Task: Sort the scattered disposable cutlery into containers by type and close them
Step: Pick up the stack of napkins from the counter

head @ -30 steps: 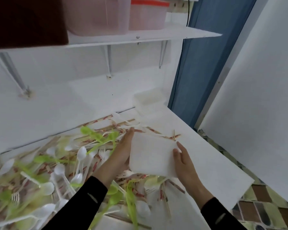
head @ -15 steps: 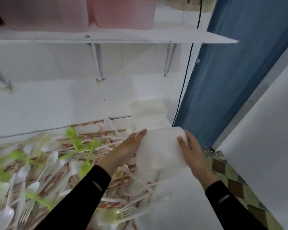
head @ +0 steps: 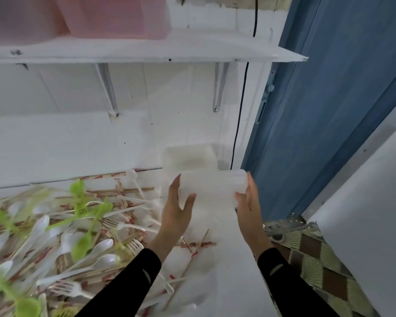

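**Carried farther back toward wall [head: 78, 138] since earlier frame**

Shows container [head: 212, 188] gripped at both ends by left hand [head: 177, 211] and right hand [head: 249, 207], thumbs pressed on its near face. Held above table [head: 233, 271], just in front of second container [head: 189, 156]. Flanked at left by scattered cutlery [head: 62, 236].
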Action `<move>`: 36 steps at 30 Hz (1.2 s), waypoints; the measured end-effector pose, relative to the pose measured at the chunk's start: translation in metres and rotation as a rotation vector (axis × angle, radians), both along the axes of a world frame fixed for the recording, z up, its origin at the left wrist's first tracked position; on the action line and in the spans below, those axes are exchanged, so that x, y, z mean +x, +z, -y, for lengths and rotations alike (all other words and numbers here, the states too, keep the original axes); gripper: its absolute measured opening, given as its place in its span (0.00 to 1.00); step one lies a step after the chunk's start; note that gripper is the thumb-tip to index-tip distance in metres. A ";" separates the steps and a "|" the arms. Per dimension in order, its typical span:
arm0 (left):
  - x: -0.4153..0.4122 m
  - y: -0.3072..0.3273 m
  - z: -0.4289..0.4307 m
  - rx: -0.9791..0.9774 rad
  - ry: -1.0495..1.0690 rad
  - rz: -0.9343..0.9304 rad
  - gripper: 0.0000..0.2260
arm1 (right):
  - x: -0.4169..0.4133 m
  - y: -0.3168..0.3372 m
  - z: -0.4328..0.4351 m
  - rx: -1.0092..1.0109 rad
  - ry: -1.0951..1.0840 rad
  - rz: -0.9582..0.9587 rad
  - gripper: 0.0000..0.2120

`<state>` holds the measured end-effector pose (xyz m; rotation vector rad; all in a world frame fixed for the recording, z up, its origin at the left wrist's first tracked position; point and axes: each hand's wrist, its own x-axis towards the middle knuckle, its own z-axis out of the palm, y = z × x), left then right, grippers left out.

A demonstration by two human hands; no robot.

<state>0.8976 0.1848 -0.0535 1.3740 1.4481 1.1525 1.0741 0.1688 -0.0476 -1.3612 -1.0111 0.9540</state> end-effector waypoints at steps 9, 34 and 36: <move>0.013 -0.021 0.001 -0.180 -0.123 0.057 0.46 | -0.001 -0.030 -0.001 -0.127 0.080 0.003 0.36; 0.002 -0.021 0.020 0.068 -0.041 -0.008 0.23 | 0.005 -0.020 0.009 -0.065 0.080 -0.126 0.39; 0.009 -0.019 0.023 -0.013 -0.075 0.032 0.25 | 0.003 -0.020 0.011 -0.031 0.099 -0.117 0.30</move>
